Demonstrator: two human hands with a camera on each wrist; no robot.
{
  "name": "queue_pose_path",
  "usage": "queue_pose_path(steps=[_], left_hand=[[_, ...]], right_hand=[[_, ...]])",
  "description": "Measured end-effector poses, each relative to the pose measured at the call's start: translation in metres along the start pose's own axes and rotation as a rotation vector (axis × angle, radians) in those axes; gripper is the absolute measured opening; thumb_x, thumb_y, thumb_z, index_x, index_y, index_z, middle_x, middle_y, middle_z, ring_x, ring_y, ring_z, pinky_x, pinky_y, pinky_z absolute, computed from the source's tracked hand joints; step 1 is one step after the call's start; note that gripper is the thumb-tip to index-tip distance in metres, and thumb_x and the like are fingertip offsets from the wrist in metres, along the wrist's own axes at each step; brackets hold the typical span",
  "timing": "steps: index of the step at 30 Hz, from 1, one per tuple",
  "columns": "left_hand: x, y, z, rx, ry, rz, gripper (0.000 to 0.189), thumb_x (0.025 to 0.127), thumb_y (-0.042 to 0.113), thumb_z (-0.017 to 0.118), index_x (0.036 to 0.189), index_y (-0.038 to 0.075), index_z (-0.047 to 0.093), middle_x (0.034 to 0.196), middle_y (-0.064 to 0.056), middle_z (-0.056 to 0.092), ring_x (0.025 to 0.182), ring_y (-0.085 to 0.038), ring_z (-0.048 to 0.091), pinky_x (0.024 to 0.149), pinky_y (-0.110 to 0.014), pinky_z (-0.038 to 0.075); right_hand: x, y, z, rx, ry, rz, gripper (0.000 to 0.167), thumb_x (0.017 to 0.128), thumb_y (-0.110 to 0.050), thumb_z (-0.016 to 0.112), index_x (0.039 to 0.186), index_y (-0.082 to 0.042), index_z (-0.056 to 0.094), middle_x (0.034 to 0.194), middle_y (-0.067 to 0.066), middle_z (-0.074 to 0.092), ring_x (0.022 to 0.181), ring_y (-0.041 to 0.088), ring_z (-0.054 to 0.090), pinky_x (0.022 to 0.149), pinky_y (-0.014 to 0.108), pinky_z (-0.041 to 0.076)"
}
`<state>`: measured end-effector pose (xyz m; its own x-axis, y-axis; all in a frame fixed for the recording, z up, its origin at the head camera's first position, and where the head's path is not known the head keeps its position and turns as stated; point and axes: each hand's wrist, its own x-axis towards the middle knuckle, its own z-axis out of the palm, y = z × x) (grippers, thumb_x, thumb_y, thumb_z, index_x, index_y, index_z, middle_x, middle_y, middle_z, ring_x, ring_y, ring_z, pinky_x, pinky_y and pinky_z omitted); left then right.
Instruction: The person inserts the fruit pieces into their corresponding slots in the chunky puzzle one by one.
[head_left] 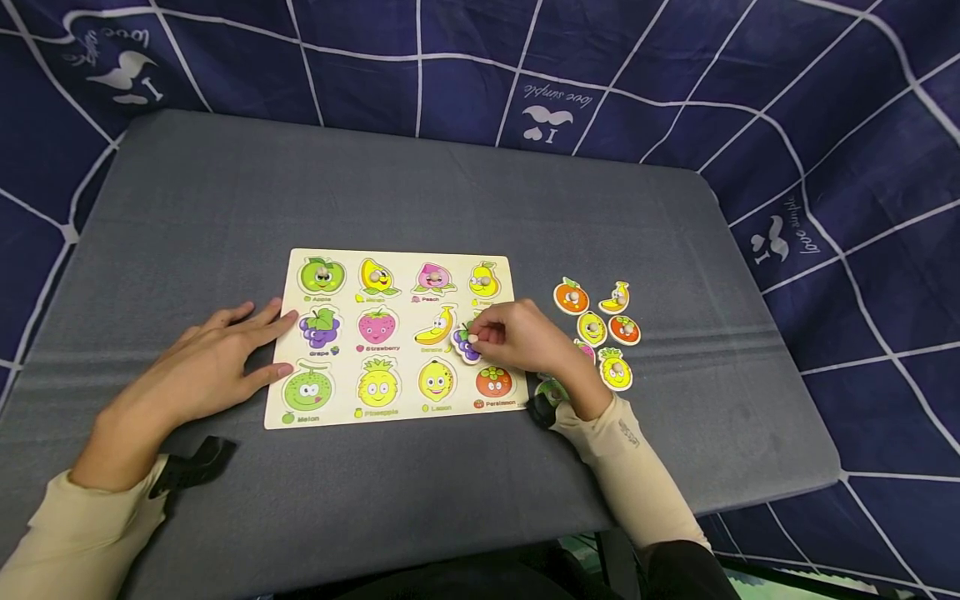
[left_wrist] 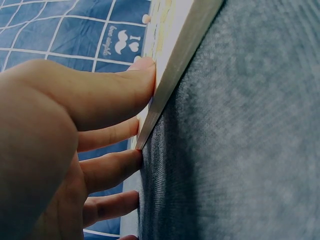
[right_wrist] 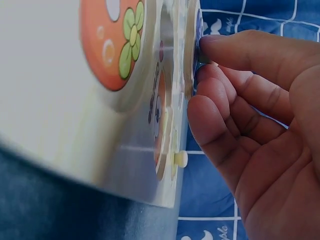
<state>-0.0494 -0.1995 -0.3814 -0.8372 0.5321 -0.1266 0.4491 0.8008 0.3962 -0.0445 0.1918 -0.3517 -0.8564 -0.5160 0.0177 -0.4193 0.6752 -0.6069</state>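
We have the grape piece [head_left: 463, 345] pinched in the right grip [head_left: 522, 333], over the right part of the fruit board [head_left: 406, 265] and just beside the banana picture [head_left: 437, 325]. The right wrist view shows it nearly edge-on, close to the board; we cannot tell whether they touch. The left grip [head_left: 213, 358] is spread, thumb and fingertips at the board's left edge (a light brace, we would guess).

From here, the small pinch worries us most: a twist of the fingers could swing the piece round or drop it onto the banana picture. If we carried it low towards the top row, its rim could catch the knobs of the pieces there. Uneven pressure from the left fingers might slide the board across the desk [head_left: 420, 192], and those fingertips, so near the grape picture [head_left: 320, 327], could get in the way. Our right wrist also hangs over the loose pieces: the black band [head_left: 542, 411] partly covers the melon piece [head_left: 553, 389], so a low pull back could drag it or nudge the strawberry piece [head_left: 585, 348].
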Motion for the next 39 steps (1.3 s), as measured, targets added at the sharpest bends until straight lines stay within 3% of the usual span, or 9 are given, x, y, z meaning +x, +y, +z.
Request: queue_pose_path(steps=[39], left_hand=[[0.0, -0.001, 0.0, -0.001, -0.005, 0.008, 0.074, 0.09, 0.038, 0.072, 0.151, 0.008, 0.041, 0.152, -0.028, 0.034, 0.134, -0.057, 0.029, 0.096, -0.074, 0.026]], right_hand=[[0.025, -0.017, 0.006, 0.017, -0.011, -0.064, 0.004, 0.084, -0.007, 0.077, 0.084, -0.007, 0.073, 0.066, -0.007, 0.06, 0.061, 0.004, 0.053, 0.057, 0.02, 0.045]])
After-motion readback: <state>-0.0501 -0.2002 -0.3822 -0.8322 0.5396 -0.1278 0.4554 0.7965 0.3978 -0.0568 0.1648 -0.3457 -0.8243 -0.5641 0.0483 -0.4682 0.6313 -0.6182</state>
